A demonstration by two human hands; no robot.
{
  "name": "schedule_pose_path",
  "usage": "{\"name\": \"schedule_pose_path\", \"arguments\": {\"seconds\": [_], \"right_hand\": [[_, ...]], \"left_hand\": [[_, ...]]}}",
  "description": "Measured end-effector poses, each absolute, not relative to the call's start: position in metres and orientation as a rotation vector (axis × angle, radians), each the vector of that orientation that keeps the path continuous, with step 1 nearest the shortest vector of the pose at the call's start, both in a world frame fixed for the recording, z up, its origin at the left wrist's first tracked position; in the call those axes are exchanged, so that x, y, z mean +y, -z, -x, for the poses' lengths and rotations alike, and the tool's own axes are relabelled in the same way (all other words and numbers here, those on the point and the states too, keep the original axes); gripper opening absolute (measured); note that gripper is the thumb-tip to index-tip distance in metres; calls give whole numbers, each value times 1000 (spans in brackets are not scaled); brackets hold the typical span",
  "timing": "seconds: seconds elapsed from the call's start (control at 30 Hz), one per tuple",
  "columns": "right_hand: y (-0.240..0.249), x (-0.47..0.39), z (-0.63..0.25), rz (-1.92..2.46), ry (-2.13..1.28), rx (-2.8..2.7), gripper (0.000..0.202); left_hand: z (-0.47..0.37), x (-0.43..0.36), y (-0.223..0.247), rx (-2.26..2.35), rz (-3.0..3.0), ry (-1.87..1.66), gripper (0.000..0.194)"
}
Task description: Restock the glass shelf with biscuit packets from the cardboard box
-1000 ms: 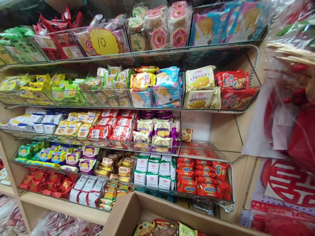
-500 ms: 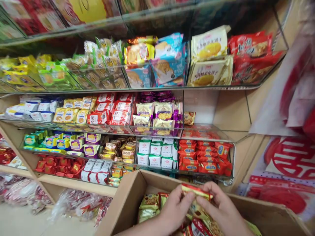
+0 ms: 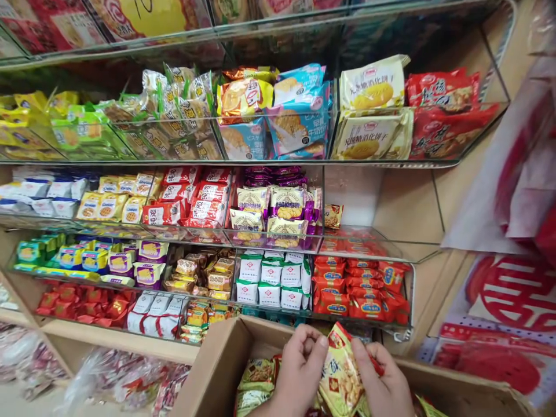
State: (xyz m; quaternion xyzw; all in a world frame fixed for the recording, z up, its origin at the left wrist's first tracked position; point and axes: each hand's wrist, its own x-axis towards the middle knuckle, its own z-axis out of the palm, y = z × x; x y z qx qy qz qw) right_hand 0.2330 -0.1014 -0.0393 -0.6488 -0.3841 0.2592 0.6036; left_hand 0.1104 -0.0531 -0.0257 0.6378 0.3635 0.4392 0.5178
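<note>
- The right hand pinches the yellow-and-red packet by its right edge.
- The left hand curls at its left edge; gripping or not, I can't tell.
- The packet stands between them over the carton, long axis steep.

You face a wooden shelf unit; its glass-fronted tiers hold wrapped snacks, including white-and-green packets beside orange-red packets. In front of you, 1 open cardboard box holds yellow packets at its left end.
</note>
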Motion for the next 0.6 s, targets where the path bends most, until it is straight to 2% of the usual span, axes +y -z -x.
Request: {"name": "schedule_pose_path", "arguments": {"seconds": [0.17,0.33,0.6], "right_hand": [[19,-106,-237,1412,-769,-1080,39],[20,-108,-240,1529,-554,-1098,36],[27,-116,-224,1640,-434,-948,37]], "left_hand": [[-106,-57,11,800,-1585,-1005,30],[-108,-63,3,869,-1485,-1088,31],[-111,-63,31,1054,-1601,-1136,36]]}}
